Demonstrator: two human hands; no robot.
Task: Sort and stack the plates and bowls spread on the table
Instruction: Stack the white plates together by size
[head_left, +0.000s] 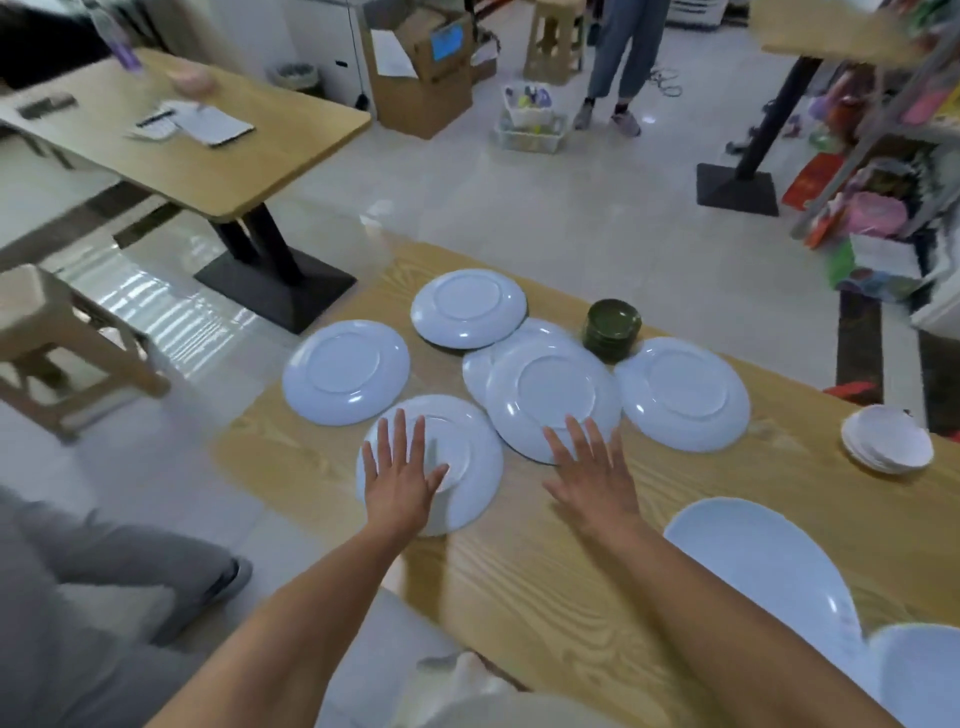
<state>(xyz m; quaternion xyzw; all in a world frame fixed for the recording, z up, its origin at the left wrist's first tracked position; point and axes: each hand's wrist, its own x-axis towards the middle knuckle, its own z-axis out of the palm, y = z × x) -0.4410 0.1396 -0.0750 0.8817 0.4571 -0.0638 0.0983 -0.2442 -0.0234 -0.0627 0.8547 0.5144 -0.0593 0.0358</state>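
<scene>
Both hands are released, fingers straight and spread, palms down, grasping nothing. The left hand lies flat on the near-left part of a white plate that sits upside down on the wooden tabletop, foot ring up; being round, it has no long axis. The right hand reaches forward just beside it, fingertips over the near rim of a second upturned plate, palm above bare wood; whether it presses on the rim cannot be told. That second plate lies partly on top of a third plate, whose edge shows ahead and to the left of the right hand. Ahead of the left hand and to its left lies a fourth plate, apart from the others, and further ahead, between the lines of the two hands, a fifth plate overlaps the third one's far edge. To the right of the right hand lies a sixth plate. All face downward. Beyond the right hand's fingertips stands a stack of dark green bowls, upright, touching or nearly touching the plates around it. Far to the right sits a low stack of small white dishes, and near the right forearm lie two large pale plates, open side up.
</scene>
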